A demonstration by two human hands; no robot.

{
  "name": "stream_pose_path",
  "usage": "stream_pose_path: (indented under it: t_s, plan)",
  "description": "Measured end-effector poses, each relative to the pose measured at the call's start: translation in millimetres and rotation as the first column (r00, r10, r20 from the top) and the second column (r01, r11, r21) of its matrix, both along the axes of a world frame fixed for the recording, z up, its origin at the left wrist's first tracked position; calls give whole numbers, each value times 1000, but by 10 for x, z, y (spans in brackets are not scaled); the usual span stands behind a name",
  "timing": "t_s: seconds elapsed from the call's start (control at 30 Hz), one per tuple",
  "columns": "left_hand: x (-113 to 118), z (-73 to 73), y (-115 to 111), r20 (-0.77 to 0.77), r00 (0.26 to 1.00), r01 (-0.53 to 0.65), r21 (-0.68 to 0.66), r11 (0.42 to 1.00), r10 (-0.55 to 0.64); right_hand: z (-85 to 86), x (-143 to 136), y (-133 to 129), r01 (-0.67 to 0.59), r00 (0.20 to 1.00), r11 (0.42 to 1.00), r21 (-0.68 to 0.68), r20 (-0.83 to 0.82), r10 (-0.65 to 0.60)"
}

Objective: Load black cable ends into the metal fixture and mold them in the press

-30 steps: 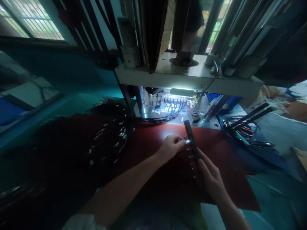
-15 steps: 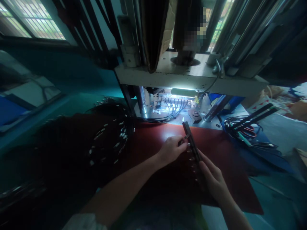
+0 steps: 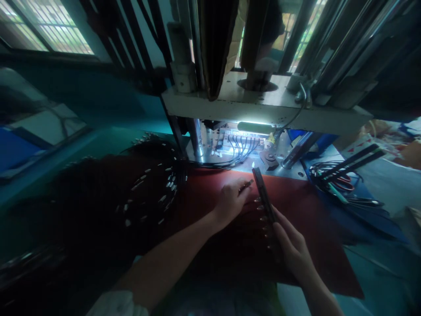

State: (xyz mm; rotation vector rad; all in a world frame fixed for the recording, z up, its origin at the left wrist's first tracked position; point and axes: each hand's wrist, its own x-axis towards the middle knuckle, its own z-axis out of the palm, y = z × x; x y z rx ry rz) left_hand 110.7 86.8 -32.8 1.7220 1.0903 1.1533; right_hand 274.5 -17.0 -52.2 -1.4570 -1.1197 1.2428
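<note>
Over the red surface (image 3: 202, 186), a dark bar (image 3: 262, 189) is gripped by the right hand (image 3: 291, 241), a small piece (image 3: 246, 186) by the left hand (image 3: 228, 202). Shiny tips (image 3: 263, 219) are seen only lower down the bar.

Left hand (image 3: 228, 202) has free mat (image 3: 199, 188) leftward, dark bar (image 3: 262, 189) rightward.

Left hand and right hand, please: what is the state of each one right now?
Left hand: closed, pinching a small grey-tipped piece.
Right hand: closed, gripping a long, dark, narrow bar, material unclear.
</note>
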Motion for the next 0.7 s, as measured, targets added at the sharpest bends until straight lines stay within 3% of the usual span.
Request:
stream_pose_path:
  t_s: [0.2,0.37,0.5,0.6,0.7]
  plan:
    - [-19,-17,-31,-8,997,-78,-77,994,78,-37,11,-33,20,998,1000,-23,-62,-21]
    - [-31,-26,-48,-120,991,61,79,995,-51,-24,3,-25,40,997,999,-25,-63,-41]
    - [-44,21,-73,-289,957,87,162,983,-37,52,-54,-28,80,993,996,-28,-83,-82]
    - [-46,42,-93,-360,931,113,154,982,-50,97,-84,-33,111,992,993,-37,-63,-113]
    - [-32,44,-79,-293,951,125,54,991,-104,92,-61,-29,72,997,997,-32,-32,-73]
